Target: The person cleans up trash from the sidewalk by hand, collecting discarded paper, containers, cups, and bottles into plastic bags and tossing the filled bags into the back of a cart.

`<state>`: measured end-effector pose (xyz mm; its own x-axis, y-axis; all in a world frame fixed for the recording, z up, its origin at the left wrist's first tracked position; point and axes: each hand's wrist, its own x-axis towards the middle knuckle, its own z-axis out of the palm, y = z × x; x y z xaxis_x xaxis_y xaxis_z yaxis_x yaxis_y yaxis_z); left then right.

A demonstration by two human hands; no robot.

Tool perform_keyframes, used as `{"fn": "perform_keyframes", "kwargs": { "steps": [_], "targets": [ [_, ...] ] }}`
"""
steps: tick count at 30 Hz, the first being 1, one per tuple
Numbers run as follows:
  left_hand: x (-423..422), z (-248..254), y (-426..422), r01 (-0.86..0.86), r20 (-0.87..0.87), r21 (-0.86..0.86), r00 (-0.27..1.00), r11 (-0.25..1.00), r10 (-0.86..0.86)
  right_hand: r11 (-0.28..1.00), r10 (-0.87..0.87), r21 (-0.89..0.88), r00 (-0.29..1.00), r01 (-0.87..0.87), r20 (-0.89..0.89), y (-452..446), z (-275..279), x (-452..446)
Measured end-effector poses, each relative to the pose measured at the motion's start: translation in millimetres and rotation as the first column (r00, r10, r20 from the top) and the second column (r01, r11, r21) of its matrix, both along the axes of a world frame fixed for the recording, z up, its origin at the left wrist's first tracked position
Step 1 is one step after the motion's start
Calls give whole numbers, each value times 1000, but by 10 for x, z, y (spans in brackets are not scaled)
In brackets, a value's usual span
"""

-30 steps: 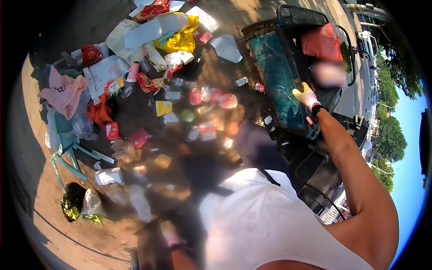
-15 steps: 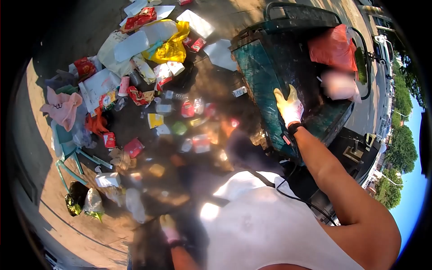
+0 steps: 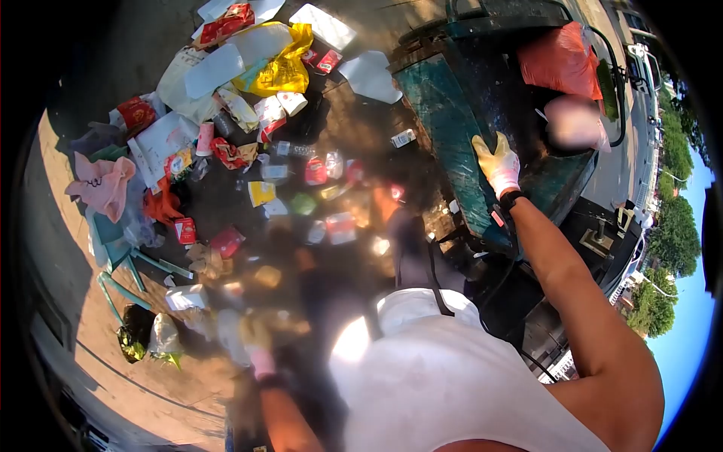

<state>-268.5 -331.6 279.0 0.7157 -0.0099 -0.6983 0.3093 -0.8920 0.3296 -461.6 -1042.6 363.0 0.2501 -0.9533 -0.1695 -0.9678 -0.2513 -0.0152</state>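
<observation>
While the blurred left hand (image 3: 257,343) overlaps a pale plastic bag (image 3: 230,331) at its nine o'clock, I cannot tell its opening or hold. The right hand (image 3: 496,161) spreads thumb from fingers on the rim of the green cart (image 3: 440,113), grip unclear; a red bag (image 3: 559,62) lies at its one o'clock. From the left hand, a white box (image 3: 185,297) lies at ten.

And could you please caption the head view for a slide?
Gloved right hand at green cart, litter strewn over the ground.

Head-worn view, forward and downward
</observation>
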Motion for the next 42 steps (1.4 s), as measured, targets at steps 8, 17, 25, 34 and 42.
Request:
{"fn": "perform_keyframes", "kwargs": {
  "steps": [8, 17, 25, 34, 42],
  "targets": [
    [5, 110, 449, -489, -303, 7, 830, 872, 468, 999, -20, -33, 1000, 20, -6, 16, -64, 50],
    [-361, -814, 92, -102, -122, -7, 987, 995, 100, 999, 7, -45, 999, -8, -32, -30, -84, -41],
    [-472, -1136, 106, -238, -49, -40, 970, 970, 237, 998, 10, -57, 999, -13, -47, -97, -82, -195],
    [-337, -139, -466, -179, -250, -56, 955, 982, 159, 999, 9, -48, 998, -12, -60, -149, -23, -211],
    [327, 59, -456, 401, 28, 16, 915, 916, -402, 995, -64, 81, 998, 63, 8, -229, 132, -282]
  ]
}}
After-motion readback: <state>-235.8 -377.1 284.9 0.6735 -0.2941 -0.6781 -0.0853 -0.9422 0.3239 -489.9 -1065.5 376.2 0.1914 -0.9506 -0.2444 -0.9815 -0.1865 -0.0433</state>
